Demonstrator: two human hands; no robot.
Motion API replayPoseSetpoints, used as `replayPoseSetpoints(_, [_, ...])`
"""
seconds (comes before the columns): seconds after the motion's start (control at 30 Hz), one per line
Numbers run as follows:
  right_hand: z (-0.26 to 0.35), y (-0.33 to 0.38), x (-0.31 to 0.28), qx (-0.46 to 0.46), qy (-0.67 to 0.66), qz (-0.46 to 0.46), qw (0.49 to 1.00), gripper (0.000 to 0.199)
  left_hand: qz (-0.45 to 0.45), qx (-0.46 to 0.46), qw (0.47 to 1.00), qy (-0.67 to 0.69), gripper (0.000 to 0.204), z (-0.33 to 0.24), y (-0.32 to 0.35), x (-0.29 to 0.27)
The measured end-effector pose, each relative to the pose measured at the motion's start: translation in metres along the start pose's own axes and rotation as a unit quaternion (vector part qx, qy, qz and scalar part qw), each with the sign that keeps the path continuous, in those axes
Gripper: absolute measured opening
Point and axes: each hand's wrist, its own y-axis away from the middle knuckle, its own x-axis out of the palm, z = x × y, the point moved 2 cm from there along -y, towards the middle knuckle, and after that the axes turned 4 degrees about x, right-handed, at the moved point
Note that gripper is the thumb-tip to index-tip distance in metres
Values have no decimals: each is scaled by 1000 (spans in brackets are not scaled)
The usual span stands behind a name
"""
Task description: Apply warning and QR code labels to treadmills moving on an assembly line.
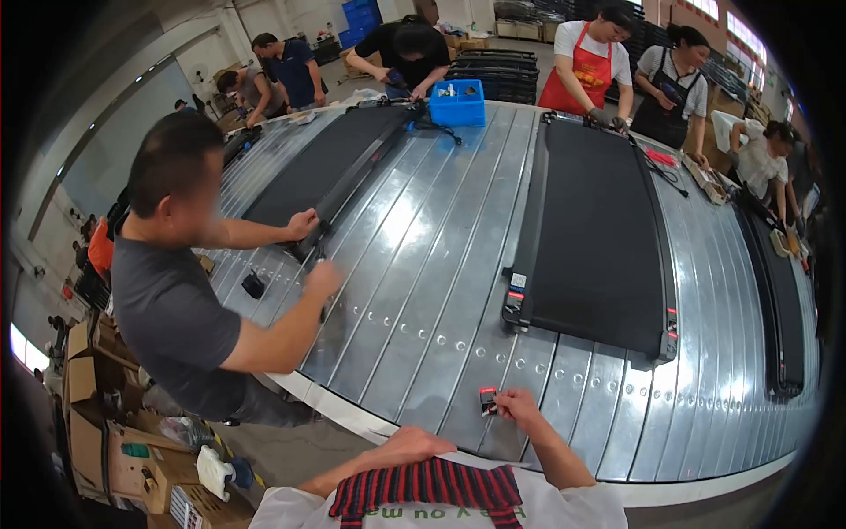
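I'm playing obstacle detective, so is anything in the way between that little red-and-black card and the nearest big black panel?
Nothing visible. The little card is in the right hand, and only metal tabletop shows between it and the black panel.

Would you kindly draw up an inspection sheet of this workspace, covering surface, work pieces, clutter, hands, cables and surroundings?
Surface: silver ribbed metal tabletop, shiny, with a row of round marks across it.
Work pieces: small red-topped dark card, in use; wide black rectangular panel beyond it, labels at its near corners.
Clutter: small black object at left; blue plastic compartment box at the far side, holding small items.
Hands: right hand pinches the card; left hand is near the table's edge, its grip unclear.
Cables: black cable right of the panel; another dark cable by the box.
Surroundings: co-worker in a dark grey shirt at left; brown cardboard boxes at lower left; more co-workers beyond.
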Motion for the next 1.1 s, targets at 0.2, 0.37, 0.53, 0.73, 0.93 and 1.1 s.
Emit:
replayPoseSetpoints(0.2, [24, -24, 39, -14, -72, 49, 996, 15, -29, -96, 991, -86, 28, 32, 19, -36])
replayPoseSetpoints(0.37, [45, -65, 64, -21, -102, 35, 994, 12, -213, -183, 949, -142, 24, 75, 58, -119])
replayPoseSetpoints(0.53, [49, -86, 77, -19, -34, 9, 999, 11, -383, -305, 872, 17, 21, 115, 50, -149])
replayPoseSetpoints(0.73, [51, -86, 73, -19, 5, -17, 1000, 14, -600, -304, 703, 230, 31, 168, 47, -157])
replayPoseSetpoints(0.93, [48, -89, 70, 9, -71, 6, 997, 13, -743, -339, 440, 373, 43, 249, 148, -171])
replayPoseSetpoints(1.1, [49, -88, 72, 7, -67, -8, 998, 10, -799, -230, 352, 430, 43, 263, 224, -169])
